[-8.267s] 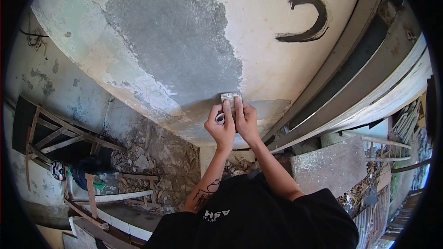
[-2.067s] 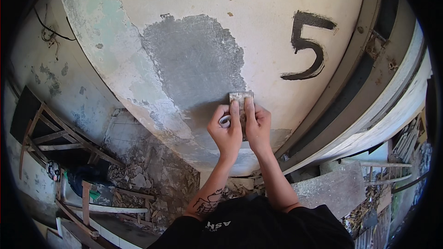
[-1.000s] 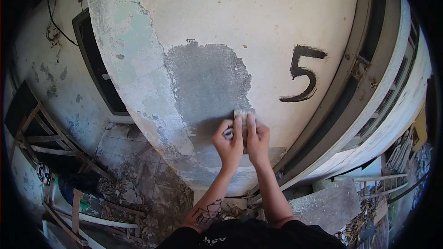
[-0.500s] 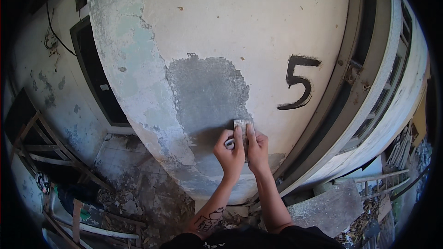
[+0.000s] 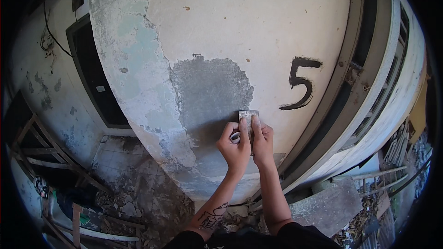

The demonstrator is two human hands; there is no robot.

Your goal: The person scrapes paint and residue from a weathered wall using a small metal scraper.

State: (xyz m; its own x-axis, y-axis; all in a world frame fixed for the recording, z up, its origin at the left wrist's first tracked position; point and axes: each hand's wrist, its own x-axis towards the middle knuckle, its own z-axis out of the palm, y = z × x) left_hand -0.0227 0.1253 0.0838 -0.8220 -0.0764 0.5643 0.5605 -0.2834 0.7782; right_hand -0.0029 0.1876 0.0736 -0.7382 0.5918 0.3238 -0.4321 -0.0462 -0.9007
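Note:
A flat scraper (image 5: 248, 113) with a plaster-smeared blade is pressed to the wall, its top edge at the right border of a grey bare patch (image 5: 210, 90). My left hand (image 5: 235, 150) is closed on its left side, fingertips on the blade. A pale, round, ring-like end (image 5: 235, 137) shows in that hand's curl; what it belongs to is hidden. On the other side my right hand (image 5: 263, 145) also grips the scraper, with fingers pressed along the blade. Off-white paint (image 5: 263, 27) surrounds the patch above and to the right.
Right of the hands is a black painted mark (image 5: 302, 83), then a door or window frame (image 5: 357, 74). A dark doorway (image 5: 99, 74) stands at left. Wooden frames (image 5: 50, 150) and rubble (image 5: 129, 203) lie low on the left; a grey slab (image 5: 327, 207) lies low on the right.
Both hands and the scraper have moved slightly up and to the right along the wall. The grip looks the same, and the view has shifted a little.

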